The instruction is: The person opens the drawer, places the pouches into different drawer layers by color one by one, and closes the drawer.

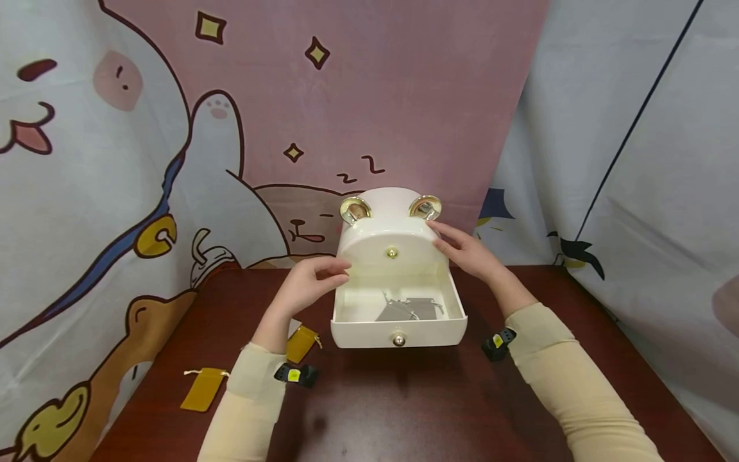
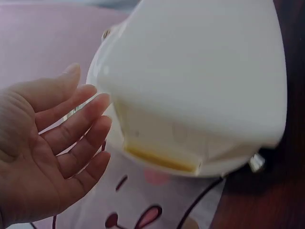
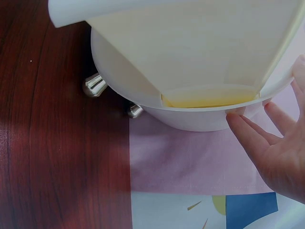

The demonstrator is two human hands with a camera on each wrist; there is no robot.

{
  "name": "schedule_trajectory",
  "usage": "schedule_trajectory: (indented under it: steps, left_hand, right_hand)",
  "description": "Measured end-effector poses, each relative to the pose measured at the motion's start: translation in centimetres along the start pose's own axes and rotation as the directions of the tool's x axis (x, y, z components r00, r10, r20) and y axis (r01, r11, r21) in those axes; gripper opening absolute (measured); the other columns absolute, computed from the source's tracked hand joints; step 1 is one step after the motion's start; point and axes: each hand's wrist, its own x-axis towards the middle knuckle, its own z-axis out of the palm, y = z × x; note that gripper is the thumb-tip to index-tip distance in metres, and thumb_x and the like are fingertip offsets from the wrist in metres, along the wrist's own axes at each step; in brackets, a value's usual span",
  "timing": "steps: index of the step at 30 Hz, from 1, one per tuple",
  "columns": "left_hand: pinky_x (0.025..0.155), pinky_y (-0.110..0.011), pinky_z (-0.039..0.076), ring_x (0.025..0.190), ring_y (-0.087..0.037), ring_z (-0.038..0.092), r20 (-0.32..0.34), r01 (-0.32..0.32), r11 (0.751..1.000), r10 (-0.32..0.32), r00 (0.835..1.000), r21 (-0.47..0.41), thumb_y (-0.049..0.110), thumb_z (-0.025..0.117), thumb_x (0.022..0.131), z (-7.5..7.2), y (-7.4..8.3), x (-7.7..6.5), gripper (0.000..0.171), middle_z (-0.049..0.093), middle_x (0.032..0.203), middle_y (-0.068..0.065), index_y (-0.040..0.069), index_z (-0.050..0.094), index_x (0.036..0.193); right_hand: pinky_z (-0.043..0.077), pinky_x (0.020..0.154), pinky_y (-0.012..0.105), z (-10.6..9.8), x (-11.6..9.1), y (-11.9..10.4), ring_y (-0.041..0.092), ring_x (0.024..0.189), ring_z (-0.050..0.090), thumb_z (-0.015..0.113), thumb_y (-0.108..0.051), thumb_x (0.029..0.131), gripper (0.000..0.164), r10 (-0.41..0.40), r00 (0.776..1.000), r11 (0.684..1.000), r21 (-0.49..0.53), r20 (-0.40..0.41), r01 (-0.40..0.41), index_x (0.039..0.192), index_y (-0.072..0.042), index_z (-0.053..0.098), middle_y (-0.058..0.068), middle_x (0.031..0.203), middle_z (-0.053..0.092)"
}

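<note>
A cream storage box with two gold-rimmed ears stands at the back of the table. Its lower drawer is pulled out towards me and holds grey pouches with pale cords, lying flat. Beside the drawer's left rear corner is my left hand, its fingers relaxed and holding nothing. In the left wrist view, that hand's fingertips are close to the box's edge; contact is hard to tell. My right hand rests its extended fingertips on the box's right side, below the ear. In the right wrist view, they touch the rim.
Two mustard drawstring pouches lie left of the box: one pouch near the drawer, the other pouch by my left sleeve. The table is dark red wood. A printed cloth hangs close behind the box.
</note>
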Motion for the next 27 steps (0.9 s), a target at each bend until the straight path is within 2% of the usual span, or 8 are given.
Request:
schedule_trajectory:
  steps: [4, 13, 16, 22, 27]
  left_hand:
    - [0.084, -0.041, 0.055, 0.098, -0.023, 0.065, -0.024, 0.047, 0.999, -0.048, 0.999, -0.014, 0.023, 0.072, 0.092, -0.9, -1.5, -0.6, 0.032, 0.070, 0.115, -0.006, 0.009, 0.071, 0.121]
    - [0.090, -0.049, 0.052, 0.110, -0.029, 0.061, -0.068, 0.189, 0.982, -0.190, 0.979, -0.029, 0.027, 0.071, 0.093, -2.3, -5.1, -1.8, 0.036, 0.068, 0.120, -0.010, 0.010, 0.069, 0.125]
    - [0.089, -0.047, 0.052, 0.109, -0.029, 0.061, -0.080, 0.223, 0.975, -0.224, 0.971, -0.028, 0.028, 0.071, 0.093, -2.5, -6.2, -2.2, 0.037, 0.068, 0.118, -0.009, 0.010, 0.068, 0.125]
    - [0.076, -0.039, 0.054, 0.105, -0.030, 0.060, -0.093, 0.301, 0.952, -0.306, 0.948, -0.063, 0.030, 0.071, 0.094, -3.0, -8.3, -3.1, 0.040, 0.066, 0.120, -0.013, 0.010, 0.066, 0.128]
    - [0.078, -0.037, 0.054, 0.102, -0.031, 0.062, -0.109, 0.315, 0.947, -0.321, 0.941, -0.062, 0.029, 0.070, 0.094, -3.2, -10.5, -3.9, 0.041, 0.065, 0.120, -0.015, 0.008, 0.065, 0.129]
  right_hand:
    - [0.048, 0.094, 0.057, -0.1, -0.7, -2.0, 0.048, 0.132, 0.042, 0.048, -0.019, 0.106, 0.054, 0.007, 1.000, 1.000, -0.012, 0.009, -0.007, 0.155, -0.005, 0.031, 0.023, 0.158, 0.026]
    - [0.048, 0.094, 0.056, -0.1, -0.9, -2.3, 0.046, 0.132, 0.043, 0.049, -0.019, 0.106, 0.053, 0.016, 1.000, 1.000, 0.005, 0.009, -0.016, 0.155, -0.006, 0.032, 0.021, 0.158, 0.026]
    - [0.048, 0.094, 0.056, -0.1, -0.9, -2.2, 0.047, 0.131, 0.043, 0.049, -0.019, 0.105, 0.053, 0.013, 1.000, 1.000, 0.006, 0.006, -0.013, 0.154, -0.006, 0.032, 0.021, 0.158, 0.027]
    - [0.048, 0.094, 0.056, -0.1, -0.8, -2.0, 0.047, 0.132, 0.043, 0.049, -0.019, 0.106, 0.054, 0.019, 1.000, 1.000, 0.018, 0.008, -0.019, 0.155, -0.007, 0.032, 0.020, 0.159, 0.026]
    - [0.046, 0.096, 0.058, -0.1, -0.9, -2.1, 0.047, 0.134, 0.039, 0.049, -0.019, 0.106, 0.054, 0.025, 1.000, 1.000, 0.016, 0.009, -0.025, 0.155, -0.007, 0.031, 0.020, 0.160, 0.023]
